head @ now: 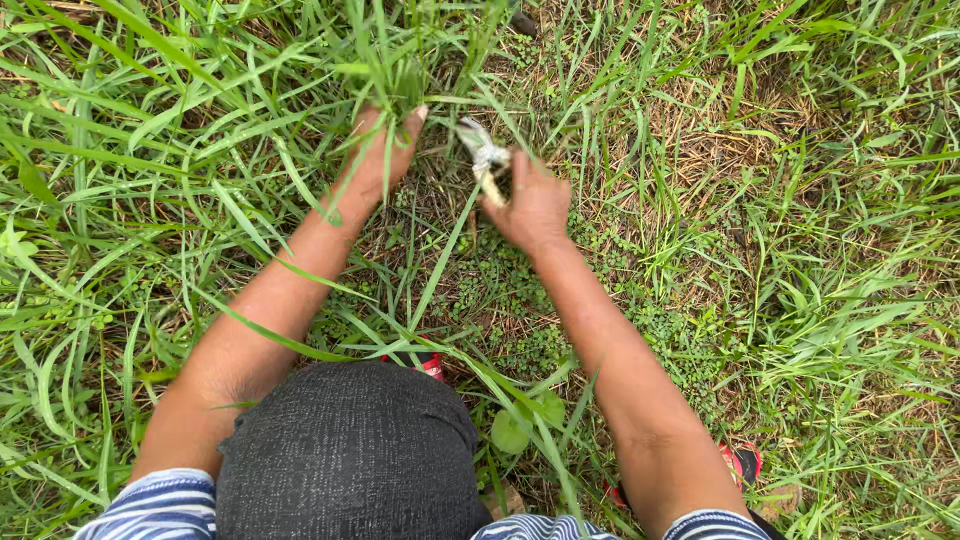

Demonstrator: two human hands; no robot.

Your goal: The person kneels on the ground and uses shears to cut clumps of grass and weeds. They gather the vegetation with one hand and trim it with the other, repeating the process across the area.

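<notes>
Head view is showing a dark grey knee (350,455) nearest, then two bare arms reaching out over low weeds (510,300), the right hand (535,210) clamping a pale-handled sickle (485,165), and the left hand (380,160) closing around a tuft of tall grass (385,60) beyond.

A single camera sits on the person's head and looks almost straight down, close over the work. The person's own knee (350,450) fills the bottom centre, both forearms run up from the lower corners toward mid-frame, and grass (800,300) covers the ground to every edge. No second view shares the scene.
</notes>
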